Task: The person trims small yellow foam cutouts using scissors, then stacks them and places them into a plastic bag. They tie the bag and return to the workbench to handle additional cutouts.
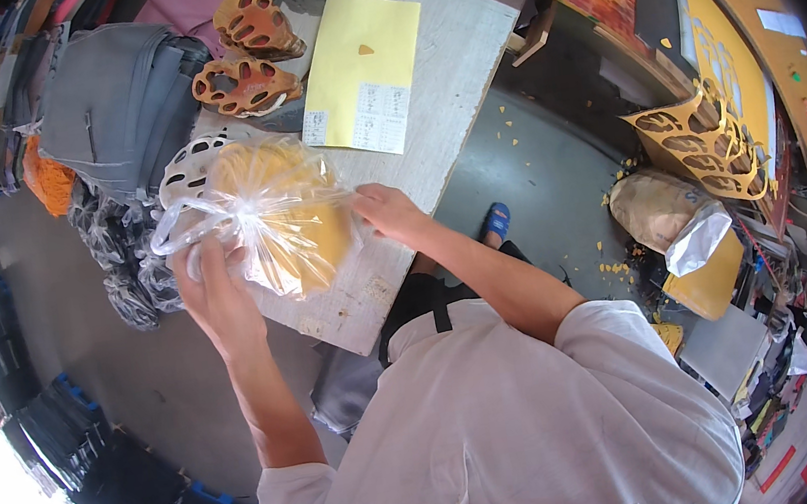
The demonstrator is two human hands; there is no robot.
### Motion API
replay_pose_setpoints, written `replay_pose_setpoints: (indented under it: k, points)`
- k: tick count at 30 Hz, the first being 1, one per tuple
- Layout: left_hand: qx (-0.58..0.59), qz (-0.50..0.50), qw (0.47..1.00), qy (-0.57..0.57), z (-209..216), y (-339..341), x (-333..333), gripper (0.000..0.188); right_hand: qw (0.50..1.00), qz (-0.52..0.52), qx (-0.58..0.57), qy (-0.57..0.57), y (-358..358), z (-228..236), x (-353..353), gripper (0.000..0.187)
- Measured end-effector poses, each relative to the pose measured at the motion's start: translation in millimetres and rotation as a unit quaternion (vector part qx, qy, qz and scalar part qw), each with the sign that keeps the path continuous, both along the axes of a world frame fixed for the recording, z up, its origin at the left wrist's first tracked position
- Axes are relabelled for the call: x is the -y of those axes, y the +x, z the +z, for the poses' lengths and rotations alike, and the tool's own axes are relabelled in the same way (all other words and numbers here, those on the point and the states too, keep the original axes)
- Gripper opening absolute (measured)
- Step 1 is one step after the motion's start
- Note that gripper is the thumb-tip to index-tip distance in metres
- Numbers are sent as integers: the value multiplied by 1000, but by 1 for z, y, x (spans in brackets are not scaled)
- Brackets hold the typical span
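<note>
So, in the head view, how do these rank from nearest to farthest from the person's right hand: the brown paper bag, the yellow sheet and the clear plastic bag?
From the right hand:
1. Clear plastic bag: immediately to its left.
2. Yellow sheet: ahead, on the table.
3. Brown paper bag: well off to the right, beyond the table.

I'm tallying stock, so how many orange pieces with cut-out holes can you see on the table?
2 visible: one orange piece left of the yellow sheet, the other just nearer you. More may be hidden beneath them or under the clear bag.
</note>
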State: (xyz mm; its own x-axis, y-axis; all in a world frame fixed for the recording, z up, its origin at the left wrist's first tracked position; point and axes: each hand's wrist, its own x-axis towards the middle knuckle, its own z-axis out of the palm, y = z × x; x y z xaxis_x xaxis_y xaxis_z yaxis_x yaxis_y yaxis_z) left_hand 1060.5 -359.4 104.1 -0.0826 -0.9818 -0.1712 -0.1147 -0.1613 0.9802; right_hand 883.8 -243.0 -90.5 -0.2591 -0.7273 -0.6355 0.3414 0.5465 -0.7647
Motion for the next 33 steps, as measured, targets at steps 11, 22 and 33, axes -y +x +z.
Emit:
replay_pose_setpoints:
  k: [11, 22, 33]
  points:
    - [459, -369, 787, 185, -154, 124, -286, 27, 974, 38, -43, 218, -129, -85, -313, 23]
    - [218, -308, 788, 487, -164, 93, -378, 33, 962, -146, 32, 229, -163, -80, -494, 18]
    - [284, -435, 762, 386, -145, 52, -385, 42, 992, -29, -27, 120, -161, 28, -549, 36]
